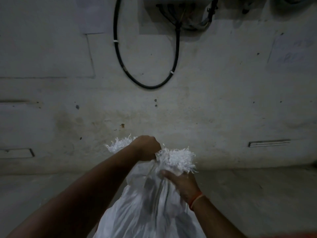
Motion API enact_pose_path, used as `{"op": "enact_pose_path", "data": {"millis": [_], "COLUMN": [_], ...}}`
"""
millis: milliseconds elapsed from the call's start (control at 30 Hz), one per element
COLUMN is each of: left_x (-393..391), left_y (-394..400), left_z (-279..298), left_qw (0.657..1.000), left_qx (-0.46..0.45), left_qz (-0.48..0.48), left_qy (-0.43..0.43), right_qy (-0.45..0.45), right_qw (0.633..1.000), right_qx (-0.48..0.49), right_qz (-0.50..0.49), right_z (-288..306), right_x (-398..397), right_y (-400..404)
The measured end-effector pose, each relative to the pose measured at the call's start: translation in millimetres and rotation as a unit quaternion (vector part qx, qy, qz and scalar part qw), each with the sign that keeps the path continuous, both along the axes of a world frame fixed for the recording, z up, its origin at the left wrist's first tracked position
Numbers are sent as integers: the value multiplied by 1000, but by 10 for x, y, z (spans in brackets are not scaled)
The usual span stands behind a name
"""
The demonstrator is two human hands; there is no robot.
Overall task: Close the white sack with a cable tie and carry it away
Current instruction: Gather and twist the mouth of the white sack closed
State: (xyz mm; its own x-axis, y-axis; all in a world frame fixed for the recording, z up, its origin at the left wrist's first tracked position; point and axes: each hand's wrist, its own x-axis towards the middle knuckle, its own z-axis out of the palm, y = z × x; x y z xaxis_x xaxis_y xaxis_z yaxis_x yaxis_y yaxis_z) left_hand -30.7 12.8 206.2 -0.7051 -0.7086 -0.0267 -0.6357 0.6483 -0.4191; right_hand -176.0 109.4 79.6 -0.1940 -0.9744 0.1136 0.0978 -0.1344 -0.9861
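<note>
A white woven sack (145,208) stands upright in front of me, its frayed mouth gathered into a bunch at the top. My left hand (147,147) is closed in a fist around the gathered neck, just left of the frayed edge (178,158). My right hand (181,182) grips the bunched fabric just below that edge, thumb on the near side; an orange thread band sits on its wrist. No cable tie shows in this dim view.
A stained concrete wall (223,109) rises straight ahead, close behind the sack. A black cable loop (147,86) hangs on it under a junction box (176,7). Grey concrete floor (257,194) lies on both sides of the sack.
</note>
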Motion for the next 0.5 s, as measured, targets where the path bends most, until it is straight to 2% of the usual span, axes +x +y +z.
{"op": "enact_pose_path", "data": {"millis": [200, 300, 400, 500], "left_x": [16, 185, 427, 673], "left_y": [3, -31, -37, -52], "left_z": [-205, -262, -165, -21], "left_qw": [996, 981, 943, 944], "left_qx": [-18, 44, 167, 221], "left_qz": [-47, -69, -43, 25], "left_qy": [70, 177, 284, 243], "right_qy": [111, 78, 57, 38], "right_qw": [989, 990, 991, 993], "right_qx": [-59, -44, -22, -6], "right_qz": [-72, -109, -116, -116], "right_z": [39, -84, -187, -262], "right_x": [183, 156, 175, 156], "right_y": [-252, -299, -281, -292]}}
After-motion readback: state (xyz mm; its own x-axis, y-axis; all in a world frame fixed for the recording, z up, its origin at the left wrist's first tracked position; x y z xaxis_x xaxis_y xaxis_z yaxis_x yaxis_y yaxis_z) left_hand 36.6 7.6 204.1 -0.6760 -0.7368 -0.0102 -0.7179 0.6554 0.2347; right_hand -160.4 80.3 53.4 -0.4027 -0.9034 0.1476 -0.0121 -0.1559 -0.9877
